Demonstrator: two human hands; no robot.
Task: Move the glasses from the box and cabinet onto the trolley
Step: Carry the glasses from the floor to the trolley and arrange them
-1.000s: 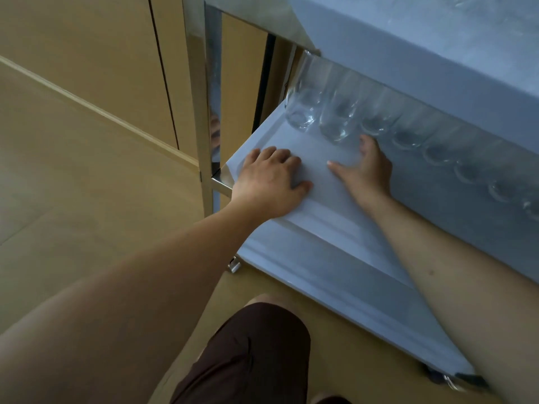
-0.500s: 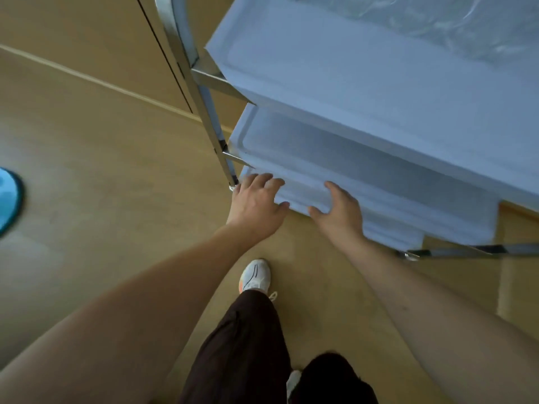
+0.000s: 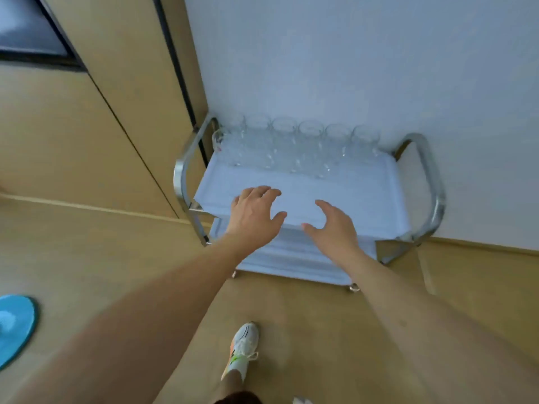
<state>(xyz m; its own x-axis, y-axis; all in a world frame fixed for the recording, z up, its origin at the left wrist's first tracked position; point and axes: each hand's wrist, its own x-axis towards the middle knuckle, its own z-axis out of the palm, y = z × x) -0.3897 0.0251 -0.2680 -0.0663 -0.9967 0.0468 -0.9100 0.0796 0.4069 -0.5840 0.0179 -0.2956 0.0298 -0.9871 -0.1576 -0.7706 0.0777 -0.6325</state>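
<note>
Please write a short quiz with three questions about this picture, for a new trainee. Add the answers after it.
1. True or false: the glasses stand at the back of the trolley's top shelf, near the wall.
2. What does the left hand hold? A) a glass B) nothing C) a cloth
3. Fill in: the right hand is ____, with its fingers spread.

Key: 1 true; 2 B; 3 open.
</note>
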